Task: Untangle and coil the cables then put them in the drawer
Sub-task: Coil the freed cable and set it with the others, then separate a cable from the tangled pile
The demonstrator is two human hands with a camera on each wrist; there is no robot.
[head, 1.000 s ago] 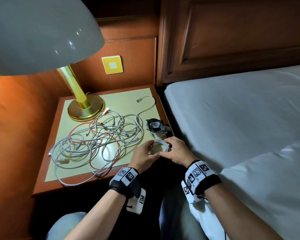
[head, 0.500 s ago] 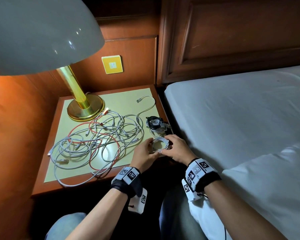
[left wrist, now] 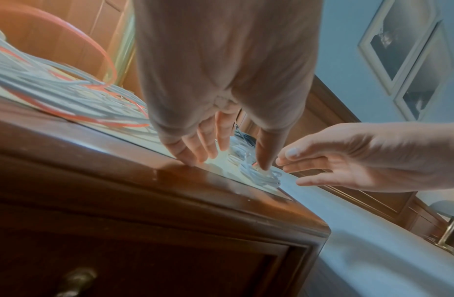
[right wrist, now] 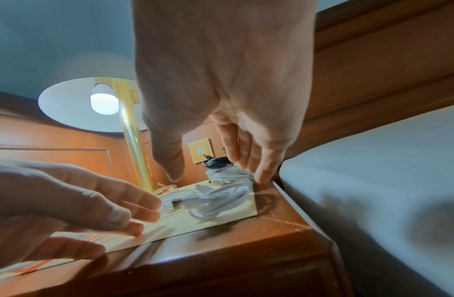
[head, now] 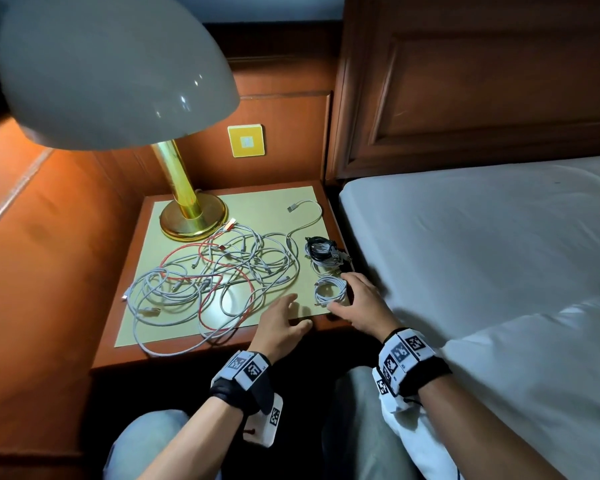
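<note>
Bedside table inspected: cables partly coiled, both hands released.

A white bed (head: pixel 482 244) is seen to the right of the wooden nightstand (head: pixel 118 323), on which a brass lamp (head: pixel 187 209) is stood at the rear left. The tangled cables (head: pixel 215 275), white and red, are spread across the middle of the top. A black-and-white coiled bundle (head: pixel 321 251) is placed near the right edge, and a white coiled cable (head: pixel 329 289) is laid just in front of it. The right hand (head: pixel 361 303) is held beside that coil, fingers relaxed and spread, nothing gripped. The left hand (head: pixel 281 323) is held over the front edge, fingers extended, nothing gripped. A drawer knob (left wrist: pixel 76 279) is visible below, the drawer closed.
</note>
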